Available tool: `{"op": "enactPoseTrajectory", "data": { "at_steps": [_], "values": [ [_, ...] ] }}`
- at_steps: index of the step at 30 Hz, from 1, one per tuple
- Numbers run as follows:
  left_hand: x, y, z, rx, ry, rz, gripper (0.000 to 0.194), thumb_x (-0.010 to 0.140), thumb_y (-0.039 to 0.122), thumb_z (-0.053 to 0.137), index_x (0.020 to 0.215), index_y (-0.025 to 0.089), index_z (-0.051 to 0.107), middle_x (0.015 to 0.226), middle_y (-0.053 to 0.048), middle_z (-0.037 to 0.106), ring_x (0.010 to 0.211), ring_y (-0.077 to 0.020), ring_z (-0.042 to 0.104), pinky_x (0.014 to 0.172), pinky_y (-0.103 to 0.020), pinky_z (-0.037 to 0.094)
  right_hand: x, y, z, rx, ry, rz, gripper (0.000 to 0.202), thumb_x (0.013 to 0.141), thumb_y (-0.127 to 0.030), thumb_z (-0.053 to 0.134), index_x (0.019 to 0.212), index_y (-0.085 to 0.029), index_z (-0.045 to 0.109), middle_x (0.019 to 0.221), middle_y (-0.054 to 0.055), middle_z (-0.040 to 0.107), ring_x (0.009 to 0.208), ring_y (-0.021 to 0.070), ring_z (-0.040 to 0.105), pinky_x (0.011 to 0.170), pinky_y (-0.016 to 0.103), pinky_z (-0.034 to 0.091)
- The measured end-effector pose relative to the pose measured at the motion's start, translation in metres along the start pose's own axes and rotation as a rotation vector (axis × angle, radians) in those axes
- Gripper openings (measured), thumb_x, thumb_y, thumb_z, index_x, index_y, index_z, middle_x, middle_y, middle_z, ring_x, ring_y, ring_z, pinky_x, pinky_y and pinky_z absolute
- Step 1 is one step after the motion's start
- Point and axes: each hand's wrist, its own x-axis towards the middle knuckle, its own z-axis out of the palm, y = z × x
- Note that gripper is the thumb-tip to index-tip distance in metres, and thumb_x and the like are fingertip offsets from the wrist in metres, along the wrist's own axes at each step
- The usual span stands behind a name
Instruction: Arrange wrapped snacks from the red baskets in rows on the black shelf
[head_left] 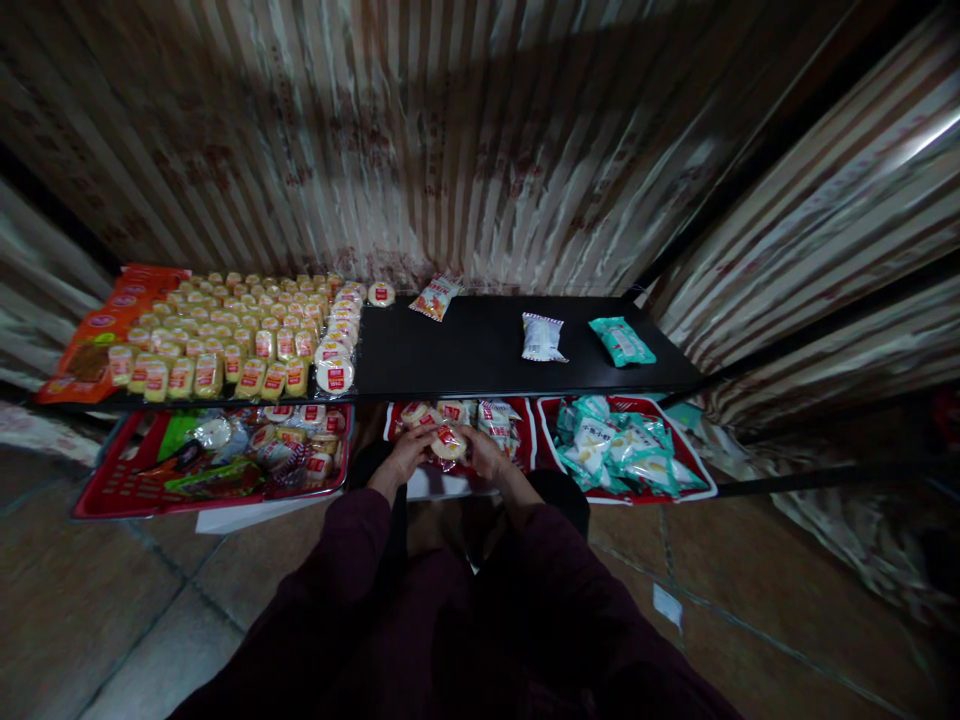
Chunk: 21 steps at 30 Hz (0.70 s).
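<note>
Low over the middle red basket (529, 436), both my hands are closed about a round wrapped cracker (448, 443), pale with a red label. My left hand (407, 455) grips its left side. On the other side, the fingers of my right hand (486, 457) curl around the edge, partly hidden. Behind them in the basket lie more wrapped snacks (496, 415). On the black shelf (465, 350) above stands a column of similar round crackers (335, 374), beside rows of yellow wrapped cakes (252, 378). A single round cracker (381, 293) lies at the shelf's back.
An orange bag (97, 335) lies at the shelf's left end. An orange-and-white packet (436, 297), a white packet (544, 337) and a green packet (622, 341) are spread rightward. Red baskets of mixed snacks (289, 455) and green packets (626, 448) flank the middle one.
</note>
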Motion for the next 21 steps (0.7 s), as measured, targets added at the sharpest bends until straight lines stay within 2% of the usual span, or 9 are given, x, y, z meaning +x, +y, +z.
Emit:
{"op": "enactPoseTrajectory", "data": {
  "at_steps": [4,7,11,14,18,21],
  "values": [
    [0.001,0.002,0.0,-0.115,0.035,0.042,0.028,0.065,0.015,0.073,0.092,0.013,0.064,0.09,-0.008,0.067,0.084,-0.0175,0.063,0.077,-0.03,0.049,-0.001,-0.002,0.003,0.109,0.019,-0.052,0.023,0.08,-0.042,0.055,0.084,-0.02,0.06,0.065,-0.001,0.064,0.054,0.0103,0.056,0.044,0.017,0.042],
    [0.003,0.004,0.0,-0.203,0.039,0.065,0.023,0.064,0.009,0.072,0.084,0.013,0.062,0.088,-0.007,0.067,0.086,-0.0165,0.063,0.084,-0.031,0.048,-0.007,0.007,0.001,0.204,0.002,-0.051,0.029,0.083,-0.048,0.05,0.089,-0.021,0.058,0.068,0.001,0.065,0.058,0.0116,0.06,0.051,0.021,0.048],
    [0.006,0.005,0.003,-0.287,0.081,0.104,0.02,0.066,0.006,0.067,0.084,0.014,0.061,0.093,-0.006,0.067,0.094,-0.0157,0.063,0.09,-0.03,0.045,-0.017,0.027,0.001,0.259,-0.121,-0.067,0.025,0.084,-0.044,0.052,0.096,-0.022,0.055,0.083,0.005,0.069,0.075,0.0163,0.068,0.065,0.028,0.053],
    [0.004,0.003,0.004,-0.275,0.095,0.11,0.029,0.068,0.004,0.063,0.093,0.016,0.061,0.1,-0.006,0.066,0.099,-0.0163,0.062,0.092,-0.031,0.045,-0.019,0.039,0.005,0.216,-0.177,-0.142,0.023,0.078,-0.034,0.062,0.098,-0.024,0.055,0.094,0.003,0.07,0.086,0.0165,0.068,0.072,0.029,0.054],
    [-0.004,0.003,0.003,-0.169,0.055,0.117,0.053,0.068,0.005,0.064,0.115,0.026,0.057,0.109,-0.004,0.064,0.097,-0.0143,0.062,0.089,-0.03,0.047,-0.013,0.044,0.009,0.269,-0.058,-0.19,0.028,0.07,-0.025,0.07,0.094,-0.026,0.055,0.084,-0.002,0.069,0.071,0.0126,0.067,0.064,0.025,0.054],
    [-0.01,0.004,0.003,-0.15,-0.014,0.077,0.056,0.067,0.009,0.069,0.119,0.024,0.056,0.104,-0.005,0.064,0.089,-0.0139,0.063,0.084,-0.029,0.048,-0.007,0.041,0.008,0.301,0.029,-0.223,0.028,0.066,-0.025,0.073,0.09,-0.026,0.057,0.074,-0.005,0.067,0.061,0.0104,0.063,0.057,0.022,0.051]
  ]
}}
